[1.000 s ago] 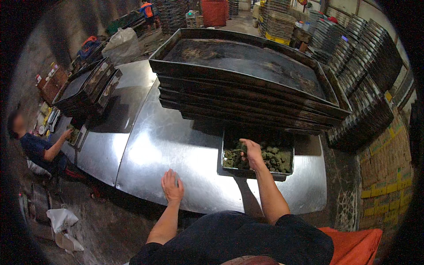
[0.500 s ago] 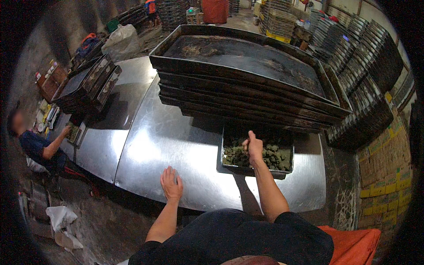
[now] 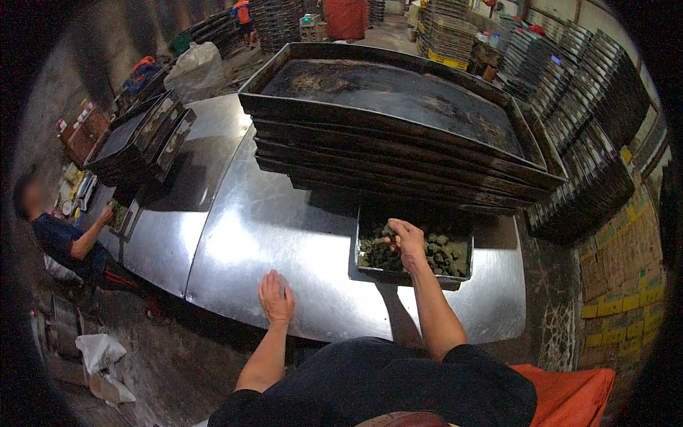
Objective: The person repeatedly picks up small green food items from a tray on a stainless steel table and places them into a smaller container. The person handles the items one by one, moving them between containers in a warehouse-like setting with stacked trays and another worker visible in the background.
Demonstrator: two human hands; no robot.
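Observation:
My left hand [image 3: 276,299] lies flat on the shiny metal table [image 3: 313,242], fingers stretched out, holding nothing. To its right stands a dark rectangular tray [image 3: 435,279] with many greenish-grey lumps [image 3: 446,257] in it. My right hand [image 3: 408,240] is over this tray, its fingers curled together at what looks like one of the lumps. The far part of the tray lies in dark shadow under the stack of big trays.
A tall stack of large blackened trays [image 3: 398,92] stands just beyond the small tray. Farther left are smaller stacked trays [image 3: 131,139] and a person [image 3: 60,235] in dark clothes working at the table. More stacks of trays [image 3: 590,107] rise at the right, above flattened cardboard [image 3: 619,263].
My right hand has shifted slightly left over the lumps, and its raised index finger has curled in. My left hand stays almost where it was.

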